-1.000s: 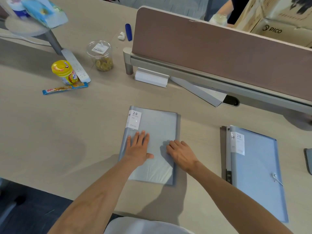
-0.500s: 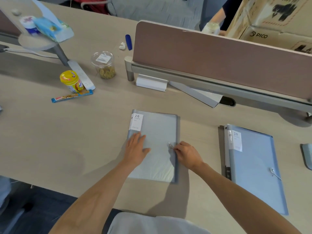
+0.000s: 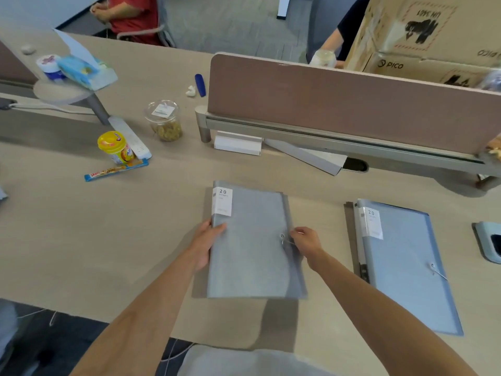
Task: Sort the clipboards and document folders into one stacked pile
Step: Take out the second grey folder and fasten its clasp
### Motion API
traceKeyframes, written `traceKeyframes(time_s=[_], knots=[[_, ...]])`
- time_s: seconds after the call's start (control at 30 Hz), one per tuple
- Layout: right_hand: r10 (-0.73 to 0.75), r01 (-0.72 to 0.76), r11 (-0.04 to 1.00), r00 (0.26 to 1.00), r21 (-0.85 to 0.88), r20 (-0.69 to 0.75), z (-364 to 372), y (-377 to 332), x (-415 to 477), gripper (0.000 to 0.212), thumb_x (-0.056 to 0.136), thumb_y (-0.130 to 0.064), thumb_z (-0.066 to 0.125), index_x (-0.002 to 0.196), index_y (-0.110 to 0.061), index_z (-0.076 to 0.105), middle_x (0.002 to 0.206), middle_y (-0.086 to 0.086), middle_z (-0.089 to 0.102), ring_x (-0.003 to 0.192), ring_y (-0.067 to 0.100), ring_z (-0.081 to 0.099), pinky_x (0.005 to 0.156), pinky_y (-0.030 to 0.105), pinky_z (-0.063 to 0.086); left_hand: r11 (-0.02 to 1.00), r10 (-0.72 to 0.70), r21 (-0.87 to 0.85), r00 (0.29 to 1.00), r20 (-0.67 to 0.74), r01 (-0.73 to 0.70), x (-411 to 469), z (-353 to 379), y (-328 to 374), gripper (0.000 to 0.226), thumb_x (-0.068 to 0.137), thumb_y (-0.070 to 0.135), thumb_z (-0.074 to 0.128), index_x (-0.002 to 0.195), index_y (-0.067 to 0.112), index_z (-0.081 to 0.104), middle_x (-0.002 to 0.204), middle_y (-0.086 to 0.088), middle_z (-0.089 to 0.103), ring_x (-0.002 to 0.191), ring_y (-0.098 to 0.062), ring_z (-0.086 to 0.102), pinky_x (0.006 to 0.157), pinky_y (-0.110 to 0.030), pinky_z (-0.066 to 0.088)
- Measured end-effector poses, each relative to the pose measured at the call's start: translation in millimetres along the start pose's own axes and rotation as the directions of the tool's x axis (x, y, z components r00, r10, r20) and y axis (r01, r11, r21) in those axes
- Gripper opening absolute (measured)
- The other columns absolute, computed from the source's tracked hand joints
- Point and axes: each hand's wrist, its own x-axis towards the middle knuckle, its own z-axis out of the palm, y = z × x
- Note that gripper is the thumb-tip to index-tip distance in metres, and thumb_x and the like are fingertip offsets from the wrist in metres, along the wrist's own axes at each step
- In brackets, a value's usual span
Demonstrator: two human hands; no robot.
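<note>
At the centre of the frame lies a grey folder (image 3: 252, 240) with a white label, and at the right a pale blue folder (image 3: 406, 267) with the same white label. The surface (image 3: 81, 240) is light beige wood grain. The divider (image 3: 339, 104) at upper right is dusty mauve-brown. At the left stand a yellow cup (image 3: 115, 147) and a blue and orange snack bar (image 3: 115, 170). The box (image 3: 433, 36) at upper right is tan cardboard with black print.

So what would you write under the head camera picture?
Both hands, left hand and right hand, grip the grey folder on the desk.
</note>
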Motion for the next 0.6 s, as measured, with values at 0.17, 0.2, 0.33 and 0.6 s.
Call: traceKeyframes(time_s=[0.17, 0.2, 0.33, 0.6], knots=[[-0.073, 0.082, 0.986, 0.995, 0.143, -0.070, -39, -10, -6, 0.025, 0.094, -0.028, 0.050, 0.086, -0.009, 0.064, 0.076, 0.006, 0.063, 0.070, 0.020, 0.056, 0.068, 0.031, 0.044, 0.998, 0.051, -0.044, 0.979, 0.196, -0.044, -4, 45, 23, 0.038, 0.095, 0.016, 0.056, 0.133, 0.015, 0.053, 0.127, -0.010, 0.066, 0.114, -0.030, 0.063, 0.091, -0.042, 0.053], [-0.088, 0.105, 0.981, 0.990, 0.162, -0.110, -51, -10, -8, 0.021, 0.094, -0.026, 0.048, 0.087, -0.011, 0.061, 0.079, 0.006, 0.061, 0.073, 0.021, 0.057, 0.067, 0.030, 0.044, 0.999, 0.052, -0.022, 0.977, 0.207, -0.048, -3, 58, 26, 0.040, 0.095, 0.017, 0.057, 0.134, 0.016, 0.051, 0.129, -0.010, 0.065, 0.116, -0.030, 0.062, 0.092, -0.043, 0.053], [-0.113, 0.183, 0.957, 0.950, 0.227, -0.291, -110, 5, -18, 0.023, 0.095, -0.016, 0.043, 0.116, -0.023, 0.048, 0.085, 0.007, 0.055, 0.076, 0.022, 0.058, 0.059, 0.018, 0.045, 0.996, 0.030, 0.078, 0.966, 0.257, -0.052, 1, 122, 25, 0.045, 0.095, 0.019, 0.058, 0.137, 0.018, 0.044, 0.136, -0.010, 0.059, 0.121, -0.029, 0.060, 0.095, -0.045, 0.051], [0.036, 0.080, 0.975, 0.865, 0.208, -0.501, -244, 86, -31, 0.049, 0.089, -0.020, 0.039, 0.137, -0.011, 0.045, 0.089, 0.013, 0.069, 0.080, 0.028, 0.065, 0.075, 0.044, 0.053, 0.879, 0.058, 0.431, 0.943, 0.329, -0.204, -37, 287, -21, 0.060, 0.095, 0.010, 0.053, 0.146, 0.023, 0.024, 0.129, -0.004, 0.055, 0.111, -0.024, 0.058, 0.089, -0.034, 0.046]])
